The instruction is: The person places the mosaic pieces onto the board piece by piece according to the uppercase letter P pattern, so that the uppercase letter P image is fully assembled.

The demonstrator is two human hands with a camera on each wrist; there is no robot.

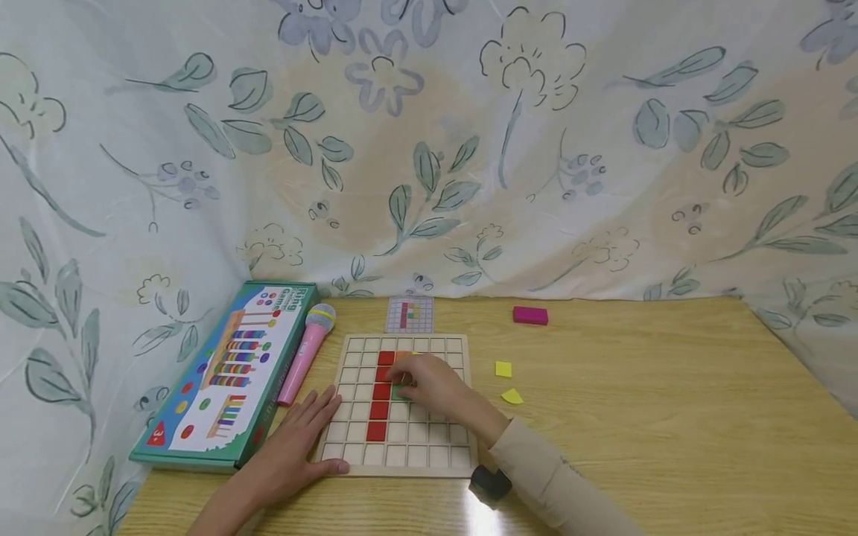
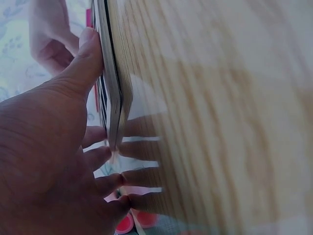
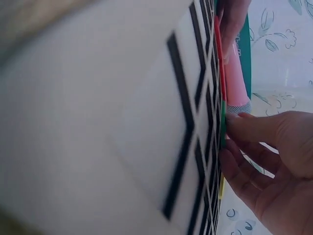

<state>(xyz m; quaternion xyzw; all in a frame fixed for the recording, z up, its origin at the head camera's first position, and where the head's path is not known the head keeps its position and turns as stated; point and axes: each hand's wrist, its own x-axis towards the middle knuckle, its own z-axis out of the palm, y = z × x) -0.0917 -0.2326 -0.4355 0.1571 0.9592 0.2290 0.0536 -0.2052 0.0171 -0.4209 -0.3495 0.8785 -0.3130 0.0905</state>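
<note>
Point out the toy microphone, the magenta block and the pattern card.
toy microphone (image 1: 304, 357), head view, middle of its pink handle.
magenta block (image 1: 530, 316), head view, centre of its top face.
pattern card (image 1: 410, 315), head view, its coloured grid.

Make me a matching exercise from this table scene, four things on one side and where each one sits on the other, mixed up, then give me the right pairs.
Things:
1. toy microphone
2. pattern card
3. magenta block
4. left hand

Places:
A. far side of the table, right of the card
B. between the game box and the grid board
C. on the board's near left corner
D. just beyond the board's far edge

Pairs: 1-B, 2-D, 3-A, 4-C
</note>
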